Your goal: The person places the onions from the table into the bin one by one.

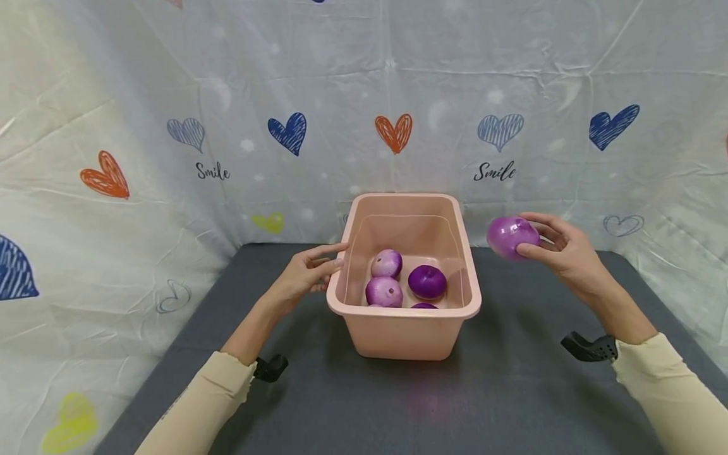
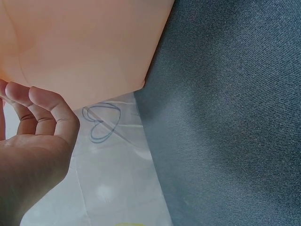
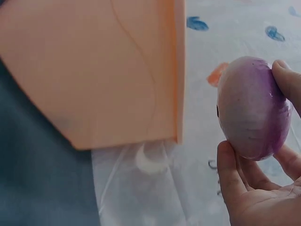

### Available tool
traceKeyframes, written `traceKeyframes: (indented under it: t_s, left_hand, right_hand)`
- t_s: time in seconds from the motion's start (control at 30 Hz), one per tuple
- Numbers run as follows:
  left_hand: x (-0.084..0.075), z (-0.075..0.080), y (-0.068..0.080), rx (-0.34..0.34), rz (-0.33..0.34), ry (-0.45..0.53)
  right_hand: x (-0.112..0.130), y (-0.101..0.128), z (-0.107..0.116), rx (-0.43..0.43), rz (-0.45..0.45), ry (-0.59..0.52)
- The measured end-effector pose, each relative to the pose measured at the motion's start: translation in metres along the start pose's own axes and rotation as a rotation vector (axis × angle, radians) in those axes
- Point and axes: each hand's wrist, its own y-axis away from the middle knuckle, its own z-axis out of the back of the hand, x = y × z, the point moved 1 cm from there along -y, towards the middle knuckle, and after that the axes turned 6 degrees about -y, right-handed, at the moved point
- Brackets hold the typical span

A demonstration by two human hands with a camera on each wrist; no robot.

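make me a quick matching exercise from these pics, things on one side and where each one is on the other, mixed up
Things:
1. pale purple onion
2. dark purple onion
3. left hand
4. pink tub

Places:
A. at the tub's left rim
B. on the dark grey table
C. held in the right hand, outside the tub
D. inside the tub

Pairs: 1-C, 2-D, 3-A, 4-B

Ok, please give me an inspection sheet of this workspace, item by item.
Surface: dark grey mat.
Job's things: pink tub on the mat; four purple onions visible inside it; one more onion held in the air to the right of the tub.
Clutter: nothing seen.
Hands: left hand touches the tub's left rim with relaxed fingers; right hand grips the onion.
Cables: nothing seen.
Surroundings: white cloth with hearts behind and at the sides.
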Motion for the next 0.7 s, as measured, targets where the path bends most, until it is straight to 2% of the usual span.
traceKeyframes:
  t_s: [0.2,0.7]
  left_hand:
    - [0.0,0.001,-0.002,0.009,0.014,0.001]
    - [0.001,-0.001,0.001,-0.006,0.021,0.024]
  right_hand:
    - [-0.002,-0.014,-0.021,0.065,0.073,-0.087]
    - [0.003,-0.044,-0.068,0.157,0.085,-0.182]
